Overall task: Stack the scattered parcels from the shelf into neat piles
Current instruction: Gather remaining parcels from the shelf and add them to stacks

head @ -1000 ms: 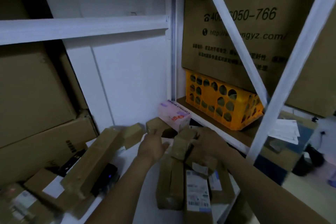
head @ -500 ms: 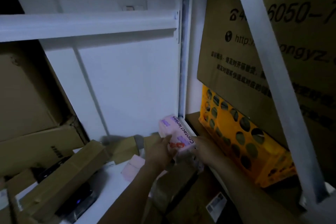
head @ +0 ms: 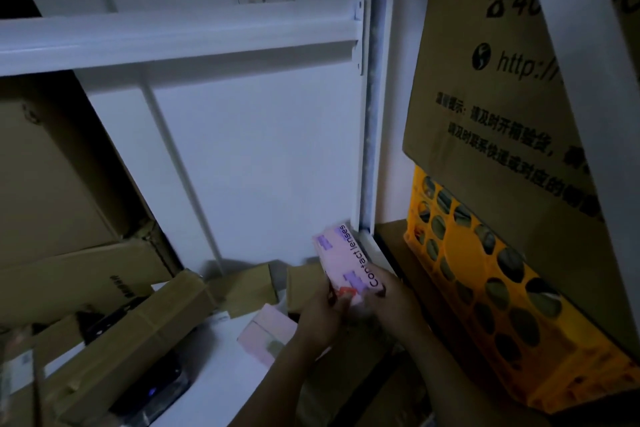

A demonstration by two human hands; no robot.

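A pink box [head: 344, 262] printed "Contact lenses" is held up near the shelf's back right corner. My left hand [head: 320, 317] grips its near left edge and my right hand [head: 389, 295] grips its near right side. Below them a second pink box [head: 268, 333] lies flat on the white shelf [head: 221, 385]. Brown taped parcels are scattered around: a long one [head: 138, 336] lying diagonally at the left and two small ones [head: 247, 286] [head: 304, 284] against the back wall.
Big cardboard boxes [head: 52, 184] fill the left side. An orange perforated crate [head: 491, 288] sits on the neighbouring shelf at right under a large printed carton [head: 502, 114]. A white upright post [head: 369, 114] divides the bays. A dark device [head: 152, 388] lies under the long parcel.
My hands left the brown parcels in front, reached to the back right and took hold of the pink contact lens box. The view moved in closer and it is now lifted slightly.
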